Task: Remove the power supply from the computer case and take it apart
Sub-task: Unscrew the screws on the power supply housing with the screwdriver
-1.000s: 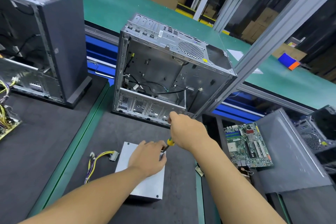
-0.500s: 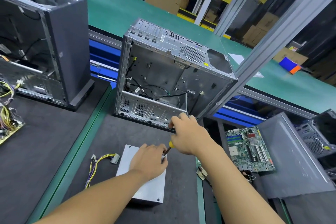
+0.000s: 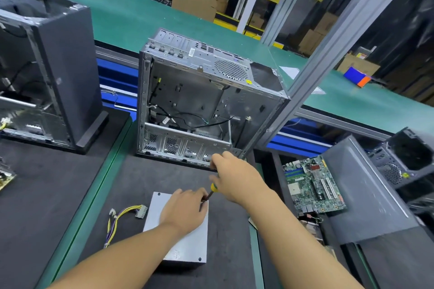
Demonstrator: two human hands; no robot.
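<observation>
While flat under left hand [image 3: 185, 212], power supply [image 3: 187, 245]; fingers [image 3: 195, 195] by screwdriver [image 3: 212, 188] shaft

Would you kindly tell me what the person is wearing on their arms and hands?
Nothing that shows: the left hand and right hand are ungloved, and no sleeve, watch, ring or wrist strap appears anywhere up to the frame's edge.

Bright, even overhead light
Shadows soft; slight blur throughout; straight lines bow near the edges; far background darker
</observation>
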